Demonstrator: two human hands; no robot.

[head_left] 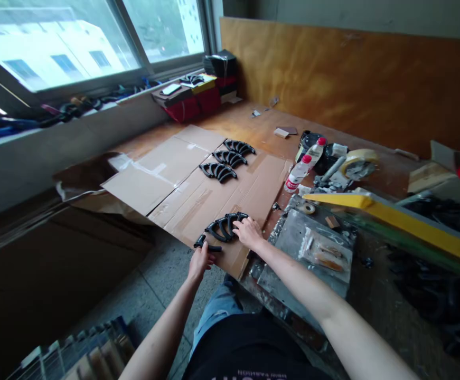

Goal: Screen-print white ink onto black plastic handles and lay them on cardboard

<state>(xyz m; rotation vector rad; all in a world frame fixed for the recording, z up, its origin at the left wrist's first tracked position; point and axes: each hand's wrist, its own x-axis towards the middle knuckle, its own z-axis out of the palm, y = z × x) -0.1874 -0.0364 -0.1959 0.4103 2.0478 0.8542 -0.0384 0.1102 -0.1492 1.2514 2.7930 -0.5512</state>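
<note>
Flattened cardboard [198,200] covers the near part of a wooden workbench. Close to its front edge lies a cluster of black curved plastic parts [224,227]. My right hand [247,232] rests on the right side of that cluster, fingers curled over the parts. My left hand [200,258] grips a single black curved part [206,244] at the cardboard's front edge. Three more fanned groups of the same black parts lie further back: one [217,170], one [230,157] and one [240,146].
Right of the cardboard sit a grey metal plate [293,237] with a plastic packet, white bottles with red caps [299,173], a tape roll [358,158] and a yellow bar [392,216]. Red boxes [192,103] stand by the window. A plywood wall backs the bench.
</note>
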